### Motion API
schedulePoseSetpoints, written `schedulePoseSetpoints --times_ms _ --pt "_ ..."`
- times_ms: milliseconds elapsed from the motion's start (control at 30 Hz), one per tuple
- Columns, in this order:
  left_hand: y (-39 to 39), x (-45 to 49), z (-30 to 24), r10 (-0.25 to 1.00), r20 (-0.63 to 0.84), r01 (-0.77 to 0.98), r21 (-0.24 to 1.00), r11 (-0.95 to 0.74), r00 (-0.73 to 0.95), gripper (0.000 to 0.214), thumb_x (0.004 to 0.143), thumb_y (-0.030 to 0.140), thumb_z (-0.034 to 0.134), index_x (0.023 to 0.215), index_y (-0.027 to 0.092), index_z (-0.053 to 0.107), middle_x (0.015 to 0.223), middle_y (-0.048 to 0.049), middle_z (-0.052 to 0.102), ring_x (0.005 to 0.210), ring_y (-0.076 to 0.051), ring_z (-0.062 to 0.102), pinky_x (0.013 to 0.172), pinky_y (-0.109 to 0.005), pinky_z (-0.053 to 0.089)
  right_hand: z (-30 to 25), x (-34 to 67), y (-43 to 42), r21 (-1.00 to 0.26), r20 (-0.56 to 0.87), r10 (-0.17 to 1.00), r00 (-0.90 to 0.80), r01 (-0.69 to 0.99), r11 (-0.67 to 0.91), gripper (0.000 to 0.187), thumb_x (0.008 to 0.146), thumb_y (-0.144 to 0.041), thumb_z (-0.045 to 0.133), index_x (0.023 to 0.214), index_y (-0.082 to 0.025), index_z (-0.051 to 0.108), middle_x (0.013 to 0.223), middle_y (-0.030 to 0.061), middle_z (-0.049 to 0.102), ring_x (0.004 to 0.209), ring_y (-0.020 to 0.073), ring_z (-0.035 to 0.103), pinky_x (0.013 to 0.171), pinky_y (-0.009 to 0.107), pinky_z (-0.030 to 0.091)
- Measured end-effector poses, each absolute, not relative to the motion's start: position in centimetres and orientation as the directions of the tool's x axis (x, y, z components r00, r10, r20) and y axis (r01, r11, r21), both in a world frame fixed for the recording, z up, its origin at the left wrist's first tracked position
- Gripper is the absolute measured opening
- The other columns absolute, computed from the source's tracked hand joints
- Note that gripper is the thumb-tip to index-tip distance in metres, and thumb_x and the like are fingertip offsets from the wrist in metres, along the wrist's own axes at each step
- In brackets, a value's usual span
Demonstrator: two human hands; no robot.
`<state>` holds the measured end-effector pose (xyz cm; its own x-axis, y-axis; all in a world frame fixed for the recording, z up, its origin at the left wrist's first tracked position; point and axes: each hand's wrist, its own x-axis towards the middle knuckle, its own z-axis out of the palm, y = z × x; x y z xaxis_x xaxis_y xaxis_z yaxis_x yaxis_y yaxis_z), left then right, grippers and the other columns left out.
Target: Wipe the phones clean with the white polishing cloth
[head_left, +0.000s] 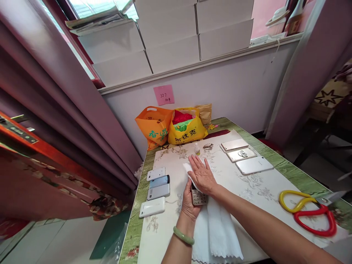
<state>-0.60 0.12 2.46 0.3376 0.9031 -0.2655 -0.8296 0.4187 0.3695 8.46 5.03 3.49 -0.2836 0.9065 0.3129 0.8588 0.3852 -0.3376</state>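
My left hand (188, 205) is wrapped round a small keypad phone (199, 198) at the table's middle, its number keys showing. My right hand (202, 174) lies flat over the phone's upper part, fingers stretched out, pressing a white wipe (187, 169) onto it. A white cloth (217, 231) is spread under both hands. A green bangle (183, 235) sits on my left wrist. A small dropper bottle (197, 148) stands just beyond my right fingertips.
Several phones (157, 190) lie in a column on the left, three larger ones (243, 154) at the far right. Yellow and red-handled scissors (308, 211) lie at the right. Orange and yellow bags (170, 128) stand by the wall. The table edge (132, 227) runs along the left.
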Motion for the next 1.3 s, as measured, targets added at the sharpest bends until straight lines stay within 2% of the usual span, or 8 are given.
schedulePoseSetpoints --times_ms 233,433,600,800,933,1067,1200,1300 --pt "0.5 -1.1 1.8 0.923 -0.31 -0.892 0.313 0.325 0.227 0.041 0.092 0.043 0.05 0.114 0.014 0.068 0.112 -0.0104 0.072 0.112 -0.023 0.063 0.106 -0.037 0.042 1.7 12.0 2.3 -0.236 0.414 0.852 -0.322 0.865 0.442 0.059 0.098 -0.045 0.033 0.15 -0.017 0.03 0.155 0.0104 0.031 0.144 0.0265 0.024 0.116 0.053 0.008" --pt "0.7 -1.0 1.8 0.938 -0.311 -0.897 0.353 0.265 0.154 0.041 0.092 0.045 0.05 0.115 0.015 0.067 0.104 -0.0095 0.074 0.098 -0.022 0.069 0.096 -0.038 0.05 4.3 18.0 -2.9 -0.446 0.493 0.858 -0.142 0.806 0.39 0.037 0.096 -0.046 0.043 0.115 -0.019 0.059 0.109 0.0099 0.067 0.099 0.0215 0.062 0.087 0.033 0.046" --pt "1.0 -0.9 1.9 0.933 -0.339 -0.901 0.356 0.248 0.124 0.037 0.093 0.042 0.05 0.115 0.017 0.066 0.098 -0.0069 0.075 0.092 -0.02 0.07 0.093 -0.036 0.051 3.6 18.0 -6.0 -0.336 0.392 0.897 -0.205 0.875 0.347 0.033 0.086 -0.051 0.06 0.098 -0.02 0.059 0.091 0.0071 0.064 0.085 0.0213 0.061 0.071 0.029 0.044" --pt "0.8 -0.9 2.1 0.943 -0.308 -0.896 0.371 0.242 0.127 0.037 0.094 0.043 0.048 0.117 0.019 0.065 0.106 -0.0078 0.073 0.099 -0.022 0.068 0.099 -0.045 0.047 4.2 16.5 -5.6 -0.232 0.279 0.944 -0.174 0.942 0.242 0.007 0.086 -0.023 0.051 0.081 -0.021 0.056 0.082 0.0039 0.063 0.074 0.0185 0.059 0.059 0.026 0.035" --pt "0.5 -0.9 2.2 0.952 -0.28 -0.891 0.39 0.232 0.126 0.037 0.091 0.045 0.051 0.119 0.024 0.063 0.12 -0.0098 0.068 0.117 -0.032 0.059 0.101 -0.065 0.038 7.1 17.6 -5.6 -0.386 0.2 0.971 -0.131 0.9 0.201 0.014 0.083 -0.018 0.045 0.091 -0.022 0.056 0.077 0.001 0.065 0.063 0.0169 0.06 0.055 0.025 0.035" --pt "0.4 -0.8 2.2 0.954 -0.265 -0.885 0.398 0.241 0.14 0.039 0.09 0.045 0.054 0.121 0.024 0.062 0.127 -0.0111 0.063 0.125 -0.034 0.053 0.101 -0.065 0.038 9.6 19.0 -5.5 -0.546 0.184 0.961 -0.207 0.792 0.275 0.039 0.076 -0.011 0.042 0.108 -0.025 0.058 0.084 -0.0003 0.07 0.073 0.0165 0.065 0.064 0.024 0.043" --pt "0.4 -0.9 2.1 0.949 -0.277 -0.882 0.395 0.257 0.153 0.037 0.09 0.044 0.054 0.12 0.024 0.062 0.129 -0.01 0.063 0.125 -0.033 0.052 0.101 -0.063 0.04 9.7 21.3 -5.9 -0.389 0.148 0.965 -0.218 0.884 0.26 0.049 0.076 -0.014 0.043 0.121 -0.027 0.059 0.091 0.0027 0.072 0.076 0.0202 0.067 0.065 0.029 0.045" --pt "0.6 -1.0 1.9 0.946 -0.285 -0.879 0.397 0.265 0.157 0.037 0.091 0.046 0.052 0.119 0.025 0.062 0.127 -0.0098 0.064 0.125 -0.032 0.053 0.1 -0.063 0.042 9.1 23.6 -6.1 -0.274 0.034 0.968 -0.249 0.929 0.249 0.033 0.08 -0.028 0.054 0.111 -0.03 0.066 0.078 0.0023 0.071 0.066 0.0217 0.066 0.059 0.03 0.041"
